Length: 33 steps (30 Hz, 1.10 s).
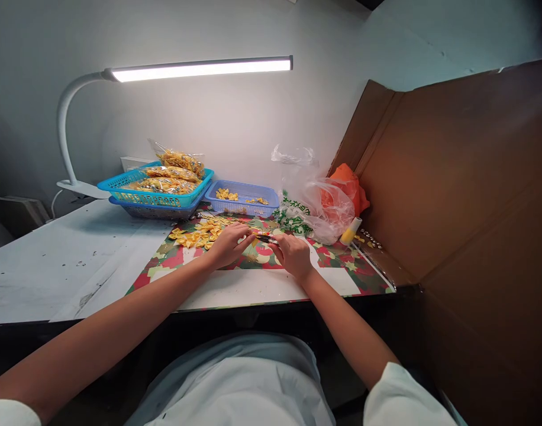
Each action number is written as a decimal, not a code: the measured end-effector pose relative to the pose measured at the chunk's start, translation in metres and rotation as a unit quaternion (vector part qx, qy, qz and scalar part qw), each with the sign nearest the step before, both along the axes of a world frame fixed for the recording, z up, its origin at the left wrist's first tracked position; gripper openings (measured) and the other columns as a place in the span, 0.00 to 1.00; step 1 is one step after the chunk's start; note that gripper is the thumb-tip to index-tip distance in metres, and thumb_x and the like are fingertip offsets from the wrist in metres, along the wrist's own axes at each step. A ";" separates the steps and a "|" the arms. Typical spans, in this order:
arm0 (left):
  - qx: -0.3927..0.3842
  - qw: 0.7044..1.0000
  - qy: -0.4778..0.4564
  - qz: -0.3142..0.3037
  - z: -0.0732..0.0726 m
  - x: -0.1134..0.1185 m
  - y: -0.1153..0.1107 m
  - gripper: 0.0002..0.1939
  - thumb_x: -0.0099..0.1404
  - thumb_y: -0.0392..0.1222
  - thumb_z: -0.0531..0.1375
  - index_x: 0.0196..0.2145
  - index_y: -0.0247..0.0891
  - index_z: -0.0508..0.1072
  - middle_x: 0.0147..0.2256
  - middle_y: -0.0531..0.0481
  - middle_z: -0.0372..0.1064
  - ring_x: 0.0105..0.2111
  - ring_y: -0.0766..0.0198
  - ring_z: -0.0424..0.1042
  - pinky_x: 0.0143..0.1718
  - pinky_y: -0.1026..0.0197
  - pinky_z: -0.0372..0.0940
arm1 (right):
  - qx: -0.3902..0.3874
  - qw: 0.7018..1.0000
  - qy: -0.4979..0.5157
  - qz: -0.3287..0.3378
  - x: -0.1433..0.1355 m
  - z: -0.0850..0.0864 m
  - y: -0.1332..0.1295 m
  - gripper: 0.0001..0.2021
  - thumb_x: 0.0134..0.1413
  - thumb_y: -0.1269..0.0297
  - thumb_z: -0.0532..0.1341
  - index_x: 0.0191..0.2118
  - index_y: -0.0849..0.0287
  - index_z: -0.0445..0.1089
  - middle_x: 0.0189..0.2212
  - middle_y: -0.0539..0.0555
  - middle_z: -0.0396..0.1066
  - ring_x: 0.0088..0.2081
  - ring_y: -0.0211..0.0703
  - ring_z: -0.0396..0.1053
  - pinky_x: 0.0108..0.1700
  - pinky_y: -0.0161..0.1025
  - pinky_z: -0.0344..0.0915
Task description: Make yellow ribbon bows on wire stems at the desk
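1. Grip of my right hand (294, 254) closes around a dark slim tool (265, 238), held low over the tabletop (53, 284), seemingly to steady it.
2. My left hand (230, 244) is at its left end; I cannot tell what that grip pinches.
3. Yellow bows (193, 238) lie near that hand, probably for easy reach.

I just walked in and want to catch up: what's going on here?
A person works at a table under a lit lamp. The right hand holds a small dark item, too small to identify, and the left hand is at its other end. Yellow bow-like pieces lie beside the left hand on a patterned sheet. Farther back, a turquoise basket holds filled clear bags.
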<state>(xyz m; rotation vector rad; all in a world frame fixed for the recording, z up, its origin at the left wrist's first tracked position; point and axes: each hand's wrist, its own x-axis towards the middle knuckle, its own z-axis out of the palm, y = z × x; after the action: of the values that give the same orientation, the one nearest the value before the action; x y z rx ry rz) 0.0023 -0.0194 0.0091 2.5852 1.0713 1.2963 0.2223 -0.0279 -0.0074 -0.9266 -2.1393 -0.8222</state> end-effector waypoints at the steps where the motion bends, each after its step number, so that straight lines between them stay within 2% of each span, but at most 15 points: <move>1: 0.001 1.000 0.001 0.000 0.000 0.000 0.000 0.17 0.71 0.48 0.49 0.27 0.39 0.67 0.26 0.50 0.65 0.31 0.60 0.64 0.36 0.59 0.59 | 0.004 1.000 0.001 0.001 0.000 0.000 0.000 0.16 0.69 0.55 0.47 0.40 0.59 0.67 0.27 0.52 0.70 0.29 0.39 0.64 0.30 0.38 0.50; 6: -0.003 1.000 0.007 0.004 0.001 0.000 0.000 0.18 0.71 0.48 0.49 0.25 0.39 0.66 0.25 0.50 0.65 0.30 0.60 0.63 0.35 0.59 0.58 | 0.017 1.000 0.005 0.003 -0.001 0.001 -0.001 0.17 0.69 0.55 0.47 0.39 0.59 0.67 0.24 0.52 0.68 0.28 0.39 0.64 0.29 0.38 0.49; 10: -0.007 1.000 0.011 0.007 0.000 0.000 0.000 0.19 0.71 0.49 0.48 0.25 0.39 0.66 0.25 0.50 0.65 0.30 0.60 0.64 0.35 0.59 0.58 | -0.002 1.000 0.004 0.005 -0.001 0.001 -0.002 0.17 0.69 0.56 0.47 0.38 0.59 0.67 0.24 0.52 0.68 0.28 0.39 0.64 0.30 0.37 0.49; 19: -0.021 1.000 -0.010 0.010 0.000 -0.001 0.002 0.20 0.70 0.51 0.49 0.24 0.39 0.66 0.24 0.51 0.65 0.29 0.61 0.64 0.34 0.60 0.58 | 0.018 1.000 0.018 -0.002 -0.001 0.001 -0.002 0.18 0.68 0.54 0.46 0.37 0.59 0.67 0.24 0.52 0.69 0.27 0.39 0.65 0.29 0.37 0.50; 23: -0.047 0.998 -0.048 0.008 0.000 -0.001 0.003 0.20 0.68 0.52 0.50 0.24 0.39 0.67 0.24 0.52 0.66 0.28 0.62 0.64 0.33 0.60 0.59 | -0.045 0.996 0.074 0.032 0.000 0.002 -0.007 0.16 0.66 0.53 0.49 0.39 0.60 0.66 0.25 0.53 0.70 0.27 0.39 0.67 0.29 0.35 0.54; 26: -0.098 0.989 -0.110 0.007 -0.001 0.000 0.006 0.19 0.66 0.52 0.52 0.25 0.38 0.70 0.25 0.52 0.68 0.27 0.63 0.66 0.31 0.61 0.60 | -0.160 0.965 0.192 0.079 -0.007 0.001 -0.010 0.19 0.57 0.47 0.58 0.39 0.59 0.67 0.24 0.50 0.69 0.25 0.38 0.66 0.28 0.34 0.57; 30: -0.161 0.968 -0.193 -0.012 -0.002 0.003 0.010 0.19 0.64 0.55 0.55 0.27 0.37 0.73 0.25 0.51 0.71 0.27 0.63 0.68 0.30 0.62 0.62 | -0.318 0.880 0.342 0.094 -0.036 -0.003 -0.004 0.22 0.45 0.44 0.65 0.36 0.59 0.70 0.18 0.45 0.61 0.19 0.35 0.57 0.22 0.33 0.54; 31: -0.166 0.965 -0.203 -0.018 -0.002 0.003 0.010 0.19 0.63 0.55 0.55 0.27 0.37 0.73 0.26 0.50 0.72 0.27 0.62 0.69 0.30 0.62 0.63 | -0.350 0.859 0.360 0.102 -0.044 -0.004 -0.001 0.23 0.43 0.45 0.67 0.37 0.60 0.71 0.17 0.44 0.61 0.19 0.35 0.56 0.21 0.33 0.53; 33: -0.168 0.963 -0.211 -0.026 -0.003 0.003 0.010 0.19 0.63 0.56 0.56 0.28 0.37 0.74 0.26 0.50 0.73 0.27 0.63 0.69 0.30 0.62 0.63 | -0.379 0.833 0.385 0.115 -0.058 -0.004 0.003 0.20 0.45 0.45 0.65 0.32 0.60 0.72 0.16 0.44 0.59 0.19 0.34 0.54 0.22 0.33 0.52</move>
<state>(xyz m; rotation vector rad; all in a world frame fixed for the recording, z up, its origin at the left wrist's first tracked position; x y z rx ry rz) 0.0053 -0.0096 0.0065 1.9644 1.0244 1.4188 0.1648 -0.0252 -0.0117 -1.0859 -1.7346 0.5402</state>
